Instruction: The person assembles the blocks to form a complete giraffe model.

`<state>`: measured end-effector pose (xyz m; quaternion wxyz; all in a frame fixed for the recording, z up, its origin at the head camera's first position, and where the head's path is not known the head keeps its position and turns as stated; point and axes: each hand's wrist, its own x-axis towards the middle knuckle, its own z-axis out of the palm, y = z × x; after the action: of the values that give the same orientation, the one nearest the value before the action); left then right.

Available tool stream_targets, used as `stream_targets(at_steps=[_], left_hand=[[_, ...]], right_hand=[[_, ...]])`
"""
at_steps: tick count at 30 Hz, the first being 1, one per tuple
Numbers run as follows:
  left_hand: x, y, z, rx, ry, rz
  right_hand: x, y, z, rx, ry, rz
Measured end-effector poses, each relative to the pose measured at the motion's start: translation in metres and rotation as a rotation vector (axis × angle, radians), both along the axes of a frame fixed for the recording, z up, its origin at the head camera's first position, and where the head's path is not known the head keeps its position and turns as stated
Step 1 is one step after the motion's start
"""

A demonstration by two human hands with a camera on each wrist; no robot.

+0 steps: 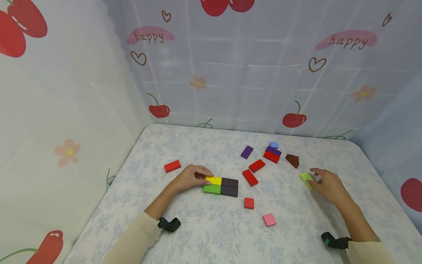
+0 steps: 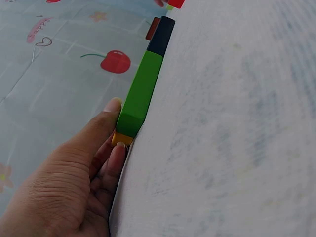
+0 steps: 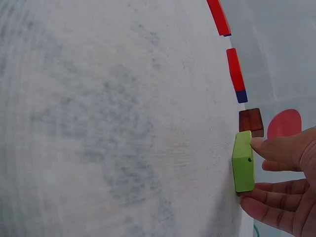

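Near the middle of the table, a yellow block (image 1: 215,180) and a green block (image 1: 212,189) lie against two dark blocks (image 1: 229,191), making a flat rectangle. My left hand (image 1: 192,176) pinches the yellow block at its left end with thumb and fingers. In the left wrist view the green block (image 2: 140,94) hides most of the yellow one (image 2: 122,139). Over on the right, my right hand (image 1: 329,186) holds a light green block (image 1: 306,180) between thumb and fingers. The right wrist view shows this block (image 3: 243,168) close to the tabletop, tilt unclear.
Red blocks (image 1: 250,178) lie scattered, one (image 1: 172,166) far left. Behind are purple (image 1: 247,152) and blue (image 1: 274,145) blocks and a brown angular block (image 1: 292,160). A small red square (image 1: 249,203) and a pink square (image 1: 269,220) sit in front. Curtains (image 1: 230,73) surround the table.
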<state>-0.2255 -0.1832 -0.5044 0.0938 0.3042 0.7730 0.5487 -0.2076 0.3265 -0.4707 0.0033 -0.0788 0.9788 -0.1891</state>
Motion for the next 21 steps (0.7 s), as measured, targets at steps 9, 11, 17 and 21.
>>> stream_targets(at_steps=[9, 11, 17, 21], left_hand=[[0.002, 0.0, 0.002, -0.014, -0.012, 0.01], [0.002, 0.0, 0.003, -0.014, -0.009, 0.009], [0.001, 0.0, 0.001, -0.021, -0.01, 0.016], [0.0, 0.001, -0.001, -0.029, -0.018, 0.026]], right_hand=[[0.005, -0.003, -0.002, -0.08, -0.021, 0.098], [0.006, -0.003, -0.002, -0.079, -0.013, 0.133], [0.01, -0.005, -0.004, -0.093, 0.012, 0.185], [0.013, -0.01, -0.003, -0.115, 0.041, 0.181]])
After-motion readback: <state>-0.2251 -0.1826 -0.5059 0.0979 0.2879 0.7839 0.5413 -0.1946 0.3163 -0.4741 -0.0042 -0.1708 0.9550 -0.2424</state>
